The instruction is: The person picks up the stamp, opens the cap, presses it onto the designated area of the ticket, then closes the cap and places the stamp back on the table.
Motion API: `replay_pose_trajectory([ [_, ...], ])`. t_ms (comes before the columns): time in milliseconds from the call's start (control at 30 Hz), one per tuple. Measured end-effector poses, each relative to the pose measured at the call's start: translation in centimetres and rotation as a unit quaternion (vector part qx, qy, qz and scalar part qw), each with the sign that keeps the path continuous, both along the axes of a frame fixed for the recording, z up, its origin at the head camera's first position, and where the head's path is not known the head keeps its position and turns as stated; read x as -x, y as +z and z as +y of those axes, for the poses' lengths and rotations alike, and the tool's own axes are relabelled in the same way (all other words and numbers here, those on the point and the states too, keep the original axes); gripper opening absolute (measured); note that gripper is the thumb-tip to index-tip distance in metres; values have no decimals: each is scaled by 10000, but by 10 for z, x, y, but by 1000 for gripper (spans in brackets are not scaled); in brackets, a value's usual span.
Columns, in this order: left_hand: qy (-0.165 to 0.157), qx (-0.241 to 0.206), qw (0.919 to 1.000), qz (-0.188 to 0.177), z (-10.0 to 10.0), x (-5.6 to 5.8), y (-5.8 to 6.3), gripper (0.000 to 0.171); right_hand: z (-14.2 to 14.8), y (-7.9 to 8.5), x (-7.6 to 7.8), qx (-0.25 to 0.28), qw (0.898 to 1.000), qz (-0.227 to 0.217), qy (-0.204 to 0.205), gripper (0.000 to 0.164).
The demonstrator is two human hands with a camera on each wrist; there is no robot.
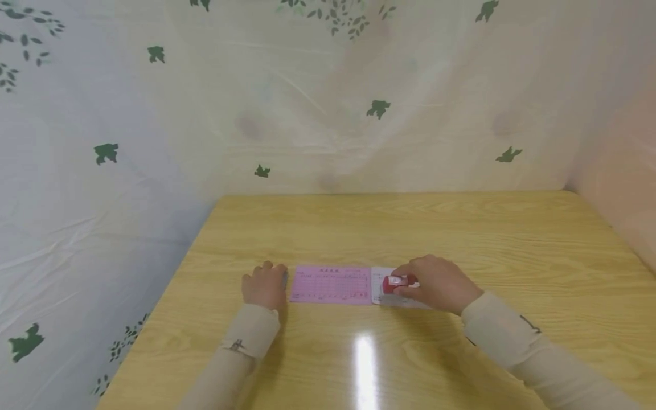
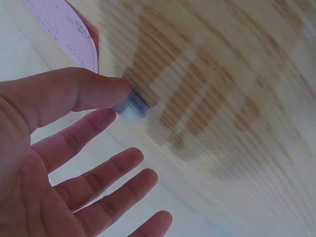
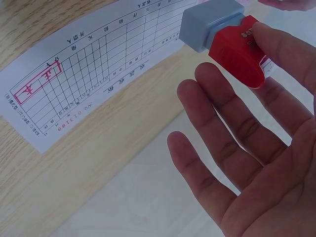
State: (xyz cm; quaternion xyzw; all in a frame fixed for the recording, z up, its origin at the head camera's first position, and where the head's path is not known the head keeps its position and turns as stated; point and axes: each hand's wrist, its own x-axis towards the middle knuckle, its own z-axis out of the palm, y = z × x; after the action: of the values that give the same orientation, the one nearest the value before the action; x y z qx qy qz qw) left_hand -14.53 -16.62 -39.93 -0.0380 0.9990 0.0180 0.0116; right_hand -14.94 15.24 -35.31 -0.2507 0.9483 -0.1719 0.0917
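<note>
My right hand (image 1: pixel 438 282) pinches a red self-inking stamp (image 3: pixel 237 54) with a grey-blue end between thumb and fingers, over the white receipt sheet (image 1: pixel 377 287). Close up in the right wrist view, that receipt sheet (image 3: pixel 94 59) bears a printed grid, a red number and a red boxed mark near one corner. Between the thumb and index finger of my left hand (image 2: pixel 37 197) is a small grey-blue cap (image 2: pixel 132 108), close over the table; the other fingers spread out. Left of the white sheet lies a pink receipt page (image 1: pixel 330 285), beside my left hand.
The wood-grain table (image 1: pixel 410 228) reaches back to a pale cloth (image 1: pixel 318 125) with green leaf and bird prints, which also hangs along the left. A bright light reflection crosses the table's near part.
</note>
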Motion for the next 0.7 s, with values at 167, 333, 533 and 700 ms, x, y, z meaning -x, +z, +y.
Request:
replay_pose_trajectory([
  [167,2,9,10000,-67,-1,1,0,37,-1,0,-1,5,10000,39,9,35],
  [333,-17,-30,9999,-119,-2,2,-2,37,-1,1,-2,42,10000,40,-27,35],
  [533,-26,-56,9999,-116,-1,3,-2,36,1,1,-1,30,10000,58,-74,36],
  [700,-24,-46,9999,-159,-1,5,-3,37,2,0,-1,45,9999,19,-127,36],
])
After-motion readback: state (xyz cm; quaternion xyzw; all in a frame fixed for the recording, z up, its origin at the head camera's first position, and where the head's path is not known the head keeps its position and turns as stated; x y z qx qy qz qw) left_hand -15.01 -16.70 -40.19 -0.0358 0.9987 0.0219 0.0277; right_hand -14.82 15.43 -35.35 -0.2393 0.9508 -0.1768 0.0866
